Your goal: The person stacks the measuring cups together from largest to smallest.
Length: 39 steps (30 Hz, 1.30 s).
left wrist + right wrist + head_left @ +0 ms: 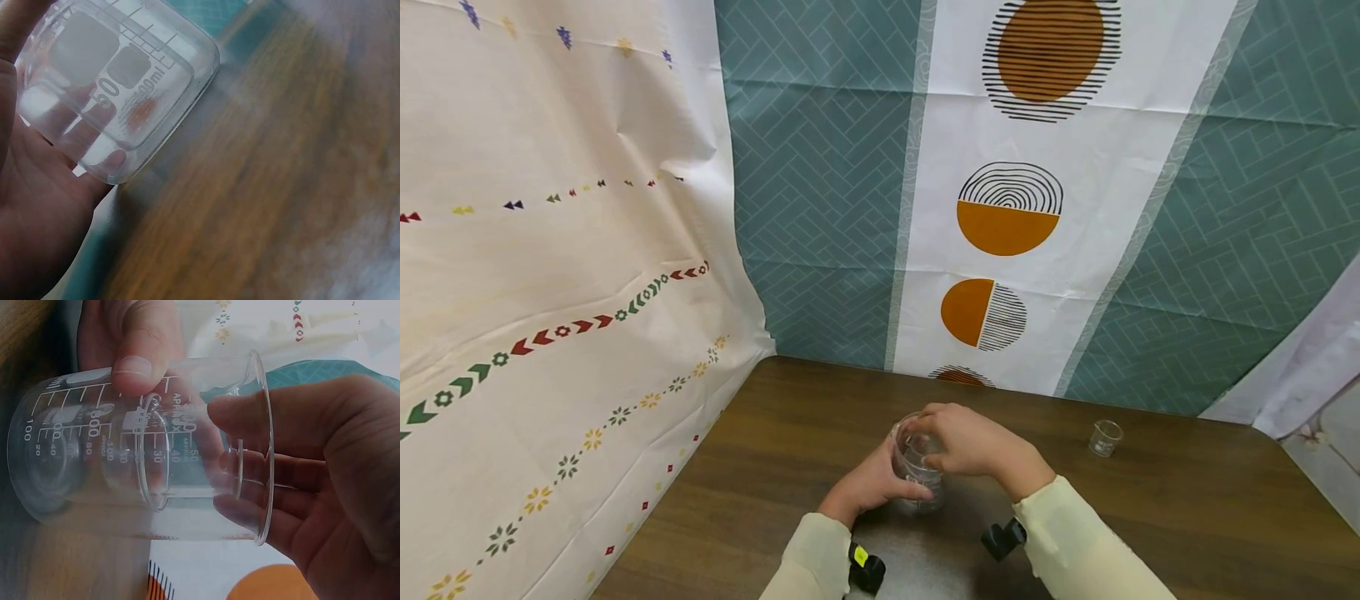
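Large beaker: upright between the hands, at or just above the worktop [760, 467]; contact at the base cannot be told.
Left hand [880, 482]: fingers curled round the outside of the large beaker [100, 469], thumb on the near wall. A firm, even hold here should keep it from twisting or tipping.
Right hand [970, 442]: thumb and fingers down in the mouth, pinching the inner beaker [194, 459] near its rim.
Good handling: best to keep the inner beaker in line with the outer wall and move it straight and slowly; a tilt could knock glass on glass or jam the fingers.
Nesting: a further beaker may sit deeper inside; the overlapping glass makes the count unsure.
Small beaker [1105, 438]: alone on the worktop, off to the right, touched by neither hand.
White print: "100" and "300" on a large scale; "20", "40", "80", "100" on a finer one; "30", "40", "50" and "APPROX" farther up.
Left wrist view: "50" and part of "00ml".
Brand: none legible.
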Available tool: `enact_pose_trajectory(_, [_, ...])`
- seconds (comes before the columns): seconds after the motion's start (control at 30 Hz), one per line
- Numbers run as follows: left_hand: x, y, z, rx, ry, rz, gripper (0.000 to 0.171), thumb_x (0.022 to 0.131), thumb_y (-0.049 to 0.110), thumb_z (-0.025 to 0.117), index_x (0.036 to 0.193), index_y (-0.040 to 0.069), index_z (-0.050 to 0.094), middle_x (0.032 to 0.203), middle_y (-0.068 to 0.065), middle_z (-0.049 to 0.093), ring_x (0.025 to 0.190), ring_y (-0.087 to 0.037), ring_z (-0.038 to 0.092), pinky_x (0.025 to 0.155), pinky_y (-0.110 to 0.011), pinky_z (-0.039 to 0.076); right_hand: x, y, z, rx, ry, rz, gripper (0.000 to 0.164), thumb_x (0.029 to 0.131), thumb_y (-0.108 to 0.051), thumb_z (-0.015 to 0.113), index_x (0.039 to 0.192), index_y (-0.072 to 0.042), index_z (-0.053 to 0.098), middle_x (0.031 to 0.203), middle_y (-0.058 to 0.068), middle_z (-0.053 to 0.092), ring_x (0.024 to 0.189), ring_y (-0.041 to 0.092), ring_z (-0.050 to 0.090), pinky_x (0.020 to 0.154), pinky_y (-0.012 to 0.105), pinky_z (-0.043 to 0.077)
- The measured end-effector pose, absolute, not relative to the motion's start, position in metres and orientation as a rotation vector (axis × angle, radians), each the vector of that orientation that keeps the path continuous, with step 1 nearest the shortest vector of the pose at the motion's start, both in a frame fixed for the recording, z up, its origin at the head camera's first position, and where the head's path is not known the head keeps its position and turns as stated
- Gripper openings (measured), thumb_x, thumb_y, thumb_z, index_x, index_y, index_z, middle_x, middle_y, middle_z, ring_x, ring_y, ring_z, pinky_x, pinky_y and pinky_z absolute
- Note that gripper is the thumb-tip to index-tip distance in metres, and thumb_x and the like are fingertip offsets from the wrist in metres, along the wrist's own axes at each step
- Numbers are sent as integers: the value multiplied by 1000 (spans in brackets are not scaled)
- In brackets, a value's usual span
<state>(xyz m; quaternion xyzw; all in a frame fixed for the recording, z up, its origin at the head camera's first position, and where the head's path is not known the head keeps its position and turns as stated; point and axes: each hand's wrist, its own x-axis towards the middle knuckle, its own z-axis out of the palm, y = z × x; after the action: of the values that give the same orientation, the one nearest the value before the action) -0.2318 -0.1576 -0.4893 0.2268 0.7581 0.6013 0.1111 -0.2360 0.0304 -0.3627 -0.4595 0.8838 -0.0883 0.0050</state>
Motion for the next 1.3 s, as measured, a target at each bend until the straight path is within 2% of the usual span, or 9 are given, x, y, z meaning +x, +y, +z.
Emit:
enact_pose_trajectory(0.17, [-233, -158, -489, 683, 2209, 1779, 105, 75, 29, 85, 150, 44, 13, 155, 11, 25, 140, -17, 32, 111, -44, 32, -237, 29, -363, -1414, 2757, -276, 39, 80, -18, 75, 118, -11, 69, 117, 2, 66, 105, 18, 62, 92, 37, 52])
enact_pose_trajectory(0.43, [-232, -158, -489, 657, 2217, 1772, 107, 74, 31, 85, 151, 41, 11, 156, 10, 25, 140, -18, 33, 112, -47, 31, -239, 26, -364, -1403, 2751, -265, 37, 78, -16, 76, 114, -12, 70, 115, 1, 66, 103, 18, 63, 92, 36, 52])
enact_pose_trajectory(0.57, [-233, -159, -490, 640, 2227, 1760, 109, 74, 33, 85, 153, 36, 10, 157, 8, 23, 141, -18, 31, 114, -49, 29, -240, 23, -364, -1411, 2732, -255, 34, 78, -12, 76, 112, -11, 71, 117, 2, 66, 105, 18, 63, 92, 36, 52])
enact_pose_trajectory(0.83, [-232, -159, -490, 601, 2240, 1739, 115, 73, 35, 85, 155, 23, 6, 154, 2, 29, 138, -20, 35, 112, -46, 33, -241, 19, -363, -1392, 2696, -223, 32, 79, -8, 74, 111, -11, 72, 118, 1, 66, 106, 16, 62, 91, 35, 52])
enact_pose_trajectory(1.1, [-233, -158, -489, 622, 2261, 1727, 115, 72, 36, 85, 155, 21, 7, 155, 3, 28, 138, -18, 36, 111, -42, 33, -243, 17, -365, -1414, 2686, -210, 33, 78, -5, 72, 110, -12, 72, 117, -1, 67, 106, 15, 62, 90, 32, 52])
enact_pose_trajectory(1.3, [-232, -159, -489, 607, 2266, 1714, 116, 72, 38, 85, 155, 21, 7, 156, 2, 26, 139, -19, 33, 113, -46, 30, -243, 17, -367, -1419, 2679, -211, 33, 78, -4, 72, 109, -12, 72, 115, -2, 67, 105, 15, 62, 90, 32, 52])
